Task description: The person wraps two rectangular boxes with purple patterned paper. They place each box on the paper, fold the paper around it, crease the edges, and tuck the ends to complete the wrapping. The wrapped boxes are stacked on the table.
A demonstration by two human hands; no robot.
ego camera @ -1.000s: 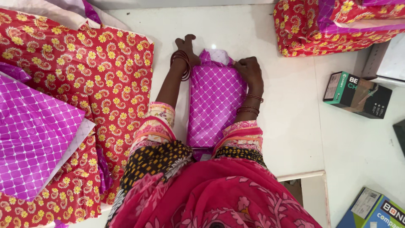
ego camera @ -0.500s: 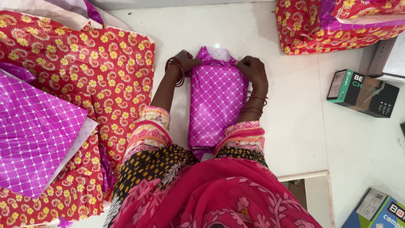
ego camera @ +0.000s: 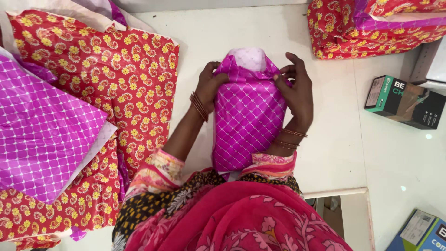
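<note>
Hands press purple wrap onto parcel

Parcel (ego camera: 248, 118) in purple, white-latticed gift paper is the landmark: it lies lengthwise on the white counter (ego camera: 325, 139), its near end against the person's body and its far end loosely folded, white underside showing. The left hand (ego camera: 211, 86) clasps its far left corner, fingers curled onto the paper. The right hand (ego camera: 297, 93) lies along its far right edge, palm on the wrap, fingers partly spread and raised at the tips. Left of the parcel lie loose sheets of red floral paper (ego camera: 125, 83), with a purple lattice sheet (ego camera: 42, 135) on top further left. Beyond the parcel to the right sits a red floral wrapped bundle (ego camera: 362, 32). Right of it lies a dark box with a green end (ego camera: 404, 102).
</note>
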